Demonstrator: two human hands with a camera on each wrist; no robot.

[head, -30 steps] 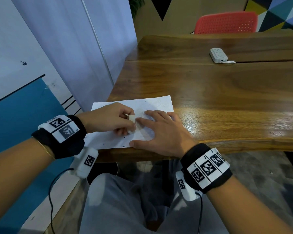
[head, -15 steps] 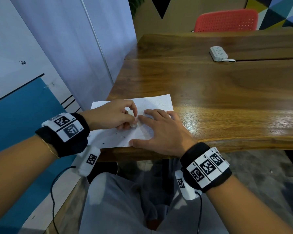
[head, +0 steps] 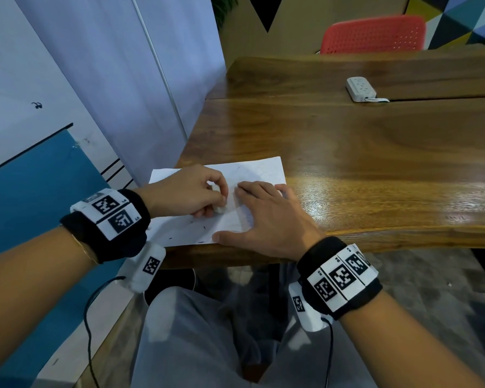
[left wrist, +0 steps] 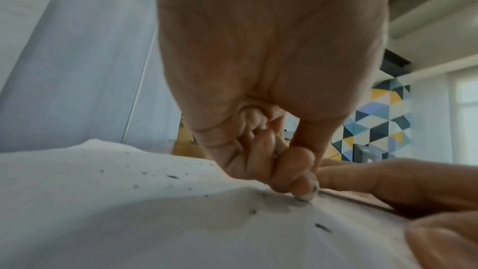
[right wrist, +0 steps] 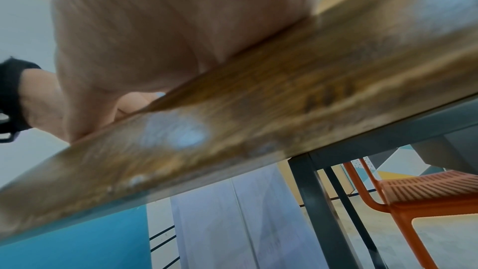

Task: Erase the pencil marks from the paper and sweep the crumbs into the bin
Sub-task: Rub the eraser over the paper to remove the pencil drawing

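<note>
A white sheet of paper lies at the near left corner of the wooden table. Dark eraser crumbs are scattered over the paper. My left hand pinches a small white eraser with curled fingers and presses its tip onto the sheet. My right hand lies flat on the paper's right part, fingers spread and straight, holding it down. In the right wrist view only the palm and the table edge show, blurred.
A white power strip lies far back on the table. A red chair stands behind the table. A pale wall panel runs close along the left. A dark round object sits under the table by my knees.
The left hand has drawn the eraser toward me along the paper, and its fingers have closed further over the eraser. The right hand stays flat in the same place.
</note>
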